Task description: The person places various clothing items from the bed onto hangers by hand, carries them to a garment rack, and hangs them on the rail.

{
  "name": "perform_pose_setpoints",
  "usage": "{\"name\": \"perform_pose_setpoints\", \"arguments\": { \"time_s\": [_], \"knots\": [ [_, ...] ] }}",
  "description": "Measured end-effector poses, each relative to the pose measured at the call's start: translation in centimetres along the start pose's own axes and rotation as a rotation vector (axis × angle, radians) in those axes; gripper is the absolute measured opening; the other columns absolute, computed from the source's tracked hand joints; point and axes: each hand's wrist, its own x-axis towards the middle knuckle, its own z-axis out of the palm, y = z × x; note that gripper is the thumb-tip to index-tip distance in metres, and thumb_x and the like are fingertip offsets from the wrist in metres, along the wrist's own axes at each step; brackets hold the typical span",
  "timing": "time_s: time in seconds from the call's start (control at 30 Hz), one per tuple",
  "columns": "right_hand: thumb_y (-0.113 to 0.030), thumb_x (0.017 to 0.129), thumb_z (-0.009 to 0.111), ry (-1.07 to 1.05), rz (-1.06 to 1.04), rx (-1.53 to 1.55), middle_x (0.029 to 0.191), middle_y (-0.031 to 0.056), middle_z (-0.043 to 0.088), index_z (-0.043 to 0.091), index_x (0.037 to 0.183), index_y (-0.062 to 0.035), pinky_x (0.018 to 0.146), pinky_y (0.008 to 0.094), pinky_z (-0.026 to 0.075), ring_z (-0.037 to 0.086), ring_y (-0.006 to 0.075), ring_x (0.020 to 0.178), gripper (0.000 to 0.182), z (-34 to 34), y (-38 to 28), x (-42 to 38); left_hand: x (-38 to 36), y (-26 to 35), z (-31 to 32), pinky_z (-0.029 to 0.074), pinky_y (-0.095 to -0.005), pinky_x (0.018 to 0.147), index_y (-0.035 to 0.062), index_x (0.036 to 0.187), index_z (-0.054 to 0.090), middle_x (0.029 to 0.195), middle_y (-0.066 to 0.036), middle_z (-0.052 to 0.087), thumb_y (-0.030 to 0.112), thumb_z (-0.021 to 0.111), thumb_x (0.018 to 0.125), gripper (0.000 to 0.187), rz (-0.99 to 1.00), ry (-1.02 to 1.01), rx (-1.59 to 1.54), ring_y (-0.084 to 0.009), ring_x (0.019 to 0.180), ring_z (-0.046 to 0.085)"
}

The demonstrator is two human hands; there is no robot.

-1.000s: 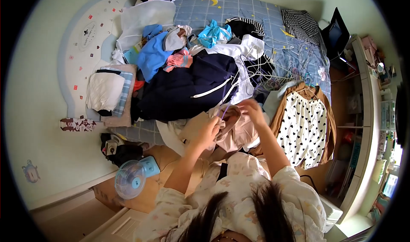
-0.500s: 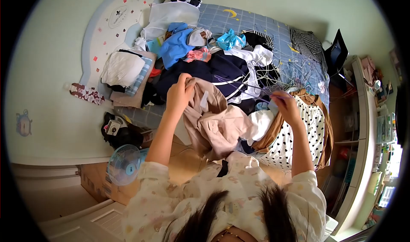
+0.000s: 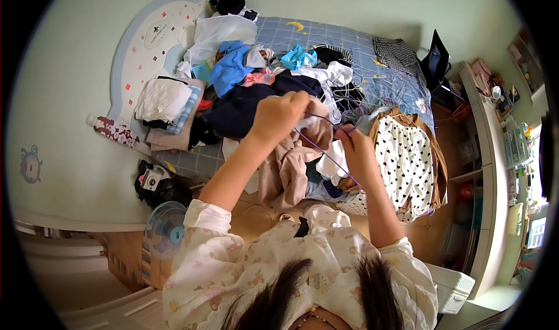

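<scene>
My left hand [image 3: 281,118] is closed on the upper edge of a pinkish-beige garment [image 3: 286,176], which hangs in folds below it. My right hand [image 3: 356,149] grips a thin purple clothes hanger [image 3: 324,151]; one end of the hanger reaches to my left fingers at the garment's opening. Right behind my hands lies dark navy clothing [image 3: 236,112] on the bed. Beside my right hand are a cream garment with black hearts [image 3: 404,161] and a brown garment [image 3: 441,181].
The bed [image 3: 343,36] bears a heap with a blue garment [image 3: 230,68] and tangled white hangers [image 3: 349,94]. Folded clothes [image 3: 163,99] are stacked at the left. On the floor stands a fan [image 3: 166,228], near a dark bag [image 3: 157,193]. Shelves [image 3: 480,213] line the right side.
My hands have come closer together. The right hand has brought the purple hanger left and down to the beige garment, while the left hand has moved right with the garment's edge.
</scene>
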Motion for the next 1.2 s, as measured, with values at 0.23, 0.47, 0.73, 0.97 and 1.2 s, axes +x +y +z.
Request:
{"name": "perform_pose_setpoints", "arguments": {
  "time_s": [0.23,0.47,0.73,0.97,1.2],
  "knots": [
    [-0.007,0.089,0.057,0.268,-0.184,0.204,0.068,0.0094,0.061,0.063,0.091,0.0015,0.053,0.0276,0.042,0.052,0.0134,0.055,0.01,-1.4,-2.5,-0.6,2.6,5.6,-6.7,0.042,-0.0422,0.088,0.0118,0.1,0.062,0.1,-0.005,0.06,0.031,0.065,0.081,0.028,0.289,0.038,-0.006,-0.0253,0.096,0.057],
    [0.001,0.088,0.057,0.465,-0.562,0.083,0.101,0.0089,0.063,0.059,0.105,-0.0004,0.075,0.0243,0.046,0.058,0.0107,0.087,0.018,-8.3,-3.2,-0.9,5.7,2.8,-6.9,0.049,-0.0339,0.058,0.0094,0.085,0.053,0.08,-0.004,0.06,0.022,0.062,0.084,0.016,0.429,0.119,0.102,-0.0227,0.071,0.061],
    [-0.01,0.083,0.066,0.671,-0.122,0.296,0.087,0.0044,0.046,0.045,0.108,-0.0024,0.065,0.0245,0.042,0.045,0.0106,0.071,0.033,-2.9,3.5,-5.2,7.0,3.7,-10.7,0.045,-0.0397,0.054,0.0038,0.082,0.049,0.075,-0.012,0.057,0.012,0.061,0.086,0.015,0.079,0.227,0.036,-0.0333,0.064,0.056],
    [0.01,0.079,0.05,0.38,-0.013,0.619,0.08,0.0041,0.06,0.053,0.099,0.0002,0.062,0.0227,0.047,0.058,0.0117,0.071,0.023,-3.4,5.4,-0.6,4.8,1.3,-12.0,0.044,-0.0404,0.054,0.0041,0.082,0.048,0.074,-0.012,0.055,0.01,0.061,0.086,0.015,0.153,0.23,0.073,-0.0349,0.065,0.056],
    [0.007,0.074,0.05,0.187,0.022,0.258,0.056,-0.0038,0.043,0.056,0.094,-0.0011,0.048,0.0228,0.03,0.04,0.0047,0.052,0.022,-9.5,1.7,0.7,1.1,-2.7,-11.7,0.046,-0.0377,0.05,0.0069,0.08,0.048,0.071,-0.008,0.051,0.012,0.064,0.083,0.017,0.2,0.23,0.206,-0.0285,0.062,0.057]
  ]
}}
